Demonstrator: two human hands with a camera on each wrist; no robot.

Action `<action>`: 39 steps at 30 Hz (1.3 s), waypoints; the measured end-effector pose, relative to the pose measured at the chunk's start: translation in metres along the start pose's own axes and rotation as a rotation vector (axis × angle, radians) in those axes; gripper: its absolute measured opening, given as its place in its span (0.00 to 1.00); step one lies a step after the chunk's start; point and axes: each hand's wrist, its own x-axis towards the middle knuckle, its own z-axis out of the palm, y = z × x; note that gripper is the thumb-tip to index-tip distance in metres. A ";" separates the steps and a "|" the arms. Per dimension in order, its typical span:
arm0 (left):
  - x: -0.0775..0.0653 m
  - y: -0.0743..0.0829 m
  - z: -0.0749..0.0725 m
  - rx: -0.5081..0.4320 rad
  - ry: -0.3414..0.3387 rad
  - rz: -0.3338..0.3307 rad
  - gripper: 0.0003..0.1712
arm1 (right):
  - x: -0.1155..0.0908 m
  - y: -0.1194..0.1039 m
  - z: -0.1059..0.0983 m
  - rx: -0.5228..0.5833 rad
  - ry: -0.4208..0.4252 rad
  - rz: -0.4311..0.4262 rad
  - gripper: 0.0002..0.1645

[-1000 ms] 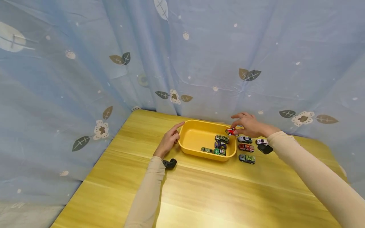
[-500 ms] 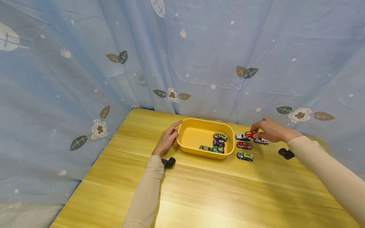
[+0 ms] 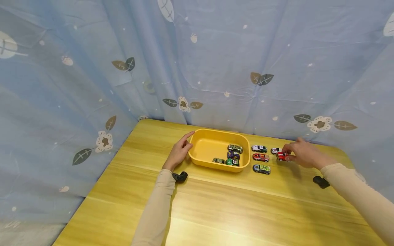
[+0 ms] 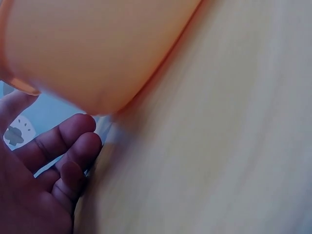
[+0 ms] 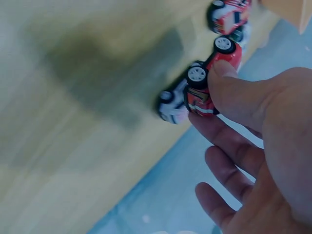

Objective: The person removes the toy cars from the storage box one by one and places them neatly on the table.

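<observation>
The person's right hand is pinching a small red car at the right of the head frame: in the right wrist view the thumb is pressing one side and a finger is supporting the other, while two further fingers are hanging free. So the car is sitting right at the fingertips, on the left side of that hand.

What seems to matter most is how it is lining up with its neighbours. The red car is hovering or standing just below the white car, which the hand is partly hiding, and its long axis is running roughly left to right, near parallel to that car's. In the right wrist view the two are overlapping, the red one in front; whether its wheels are touching the table I can't tell. To its left, across a bare strip, the orange-red car is lying almost level with it, pointing much the same way.

The right hand is clearly the nearer one. The left hand is staying well apart, at the middle of the frame, touching the left end of the yellow tub with its pointing finger stretched along the rim; the other fingers are bending loosely, grasping nothing that I can see. Four cars are sitting in the tub's right half.
</observation>
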 end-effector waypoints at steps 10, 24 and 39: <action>-0.001 -0.001 0.004 0.000 0.035 0.023 0.30 | -0.006 0.002 0.024 -0.031 0.134 -0.030 0.14; -0.002 0.000 0.007 -0.016 0.062 0.033 0.30 | -0.007 0.003 0.046 -0.022 0.161 0.007 0.13; -0.001 -0.002 0.008 -0.021 0.073 0.026 0.30 | -0.008 0.002 0.049 -0.017 0.175 0.035 0.16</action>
